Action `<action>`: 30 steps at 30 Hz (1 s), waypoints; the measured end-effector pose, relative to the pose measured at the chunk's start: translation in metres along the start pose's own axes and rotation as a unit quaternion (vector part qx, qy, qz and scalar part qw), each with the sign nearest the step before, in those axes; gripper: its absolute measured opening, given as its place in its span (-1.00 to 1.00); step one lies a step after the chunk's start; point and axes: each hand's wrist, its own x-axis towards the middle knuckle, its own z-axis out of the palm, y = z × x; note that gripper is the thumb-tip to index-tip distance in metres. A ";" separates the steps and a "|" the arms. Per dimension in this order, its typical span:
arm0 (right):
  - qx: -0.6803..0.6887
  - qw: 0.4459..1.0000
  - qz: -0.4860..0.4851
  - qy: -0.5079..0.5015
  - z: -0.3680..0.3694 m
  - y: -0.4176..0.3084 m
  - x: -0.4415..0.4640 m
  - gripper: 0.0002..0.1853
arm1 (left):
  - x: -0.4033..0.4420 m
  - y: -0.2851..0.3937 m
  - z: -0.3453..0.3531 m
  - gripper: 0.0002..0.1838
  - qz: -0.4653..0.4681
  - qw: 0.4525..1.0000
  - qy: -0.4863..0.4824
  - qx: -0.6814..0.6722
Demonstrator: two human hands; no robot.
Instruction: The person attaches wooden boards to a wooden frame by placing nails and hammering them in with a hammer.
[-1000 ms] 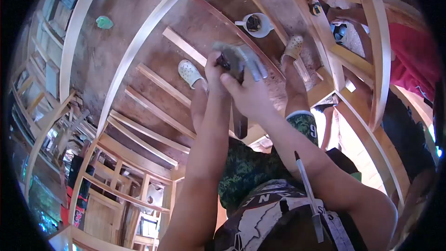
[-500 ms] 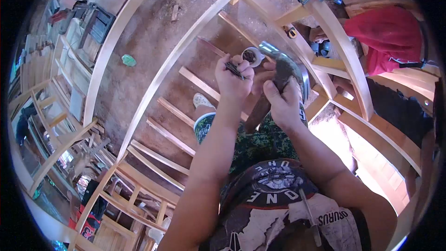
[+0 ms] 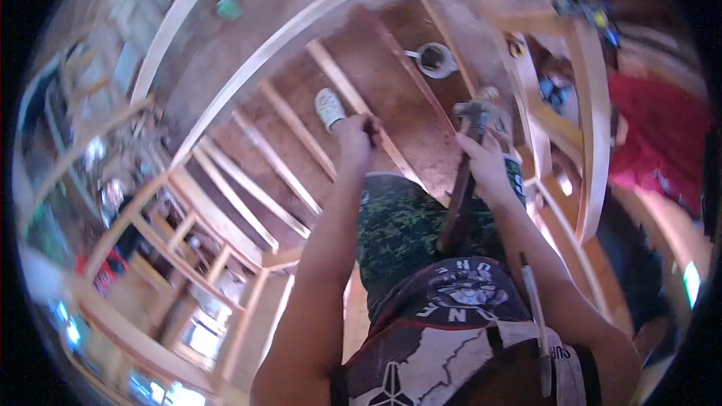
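My right hand (image 3: 485, 158) is wrapped round a hammer (image 3: 460, 199) just below its head. The hammer's dark handle hangs down in front of my camouflage shorts. My left hand (image 3: 357, 135) is closed, near my left shoe (image 3: 329, 107) in the view. Something dark shows at its fingers, blurred; half a second ago thin nails stuck out there. Beyond my hands, a white cup (image 3: 449, 64) with dark contents stands on the ground among the wooden slats (image 3: 342, 83).
A long curved timber rail (image 3: 263, 60) runs along the left. Upright framing (image 3: 594, 135) stands to the right, with a person in a red shirt (image 3: 658, 139) beyond it. More timber frames (image 3: 177, 233) stand at lower left. A green object (image 3: 228, 7) lies on the dirt floor.
My hands have moved apart and away from the cup. The hammer has swung to hang handle-down from my right hand. The view has turned, and both feet now show.
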 end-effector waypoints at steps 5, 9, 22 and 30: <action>-0.253 0.928 -0.224 -0.155 -0.009 -0.090 -0.030 -0.75 | -0.058 -0.052 0.012 -0.72 0.000 0.948 0.032 -0.316; -0.381 0.869 -0.225 -0.222 0.018 -0.144 -0.035 -0.73 | -0.068 -0.071 0.009 -0.71 0.045 0.905 -0.051 -0.420; -0.372 0.838 -0.222 -0.333 0.332 0.009 -0.164 -0.79 | -0.131 0.050 -0.274 -0.67 0.295 0.909 0.255 -0.148; -0.390 0.784 -0.298 -0.379 0.443 -0.016 -0.238 -0.68 | -0.217 0.138 -0.357 -0.74 0.202 0.628 -0.153 -0.736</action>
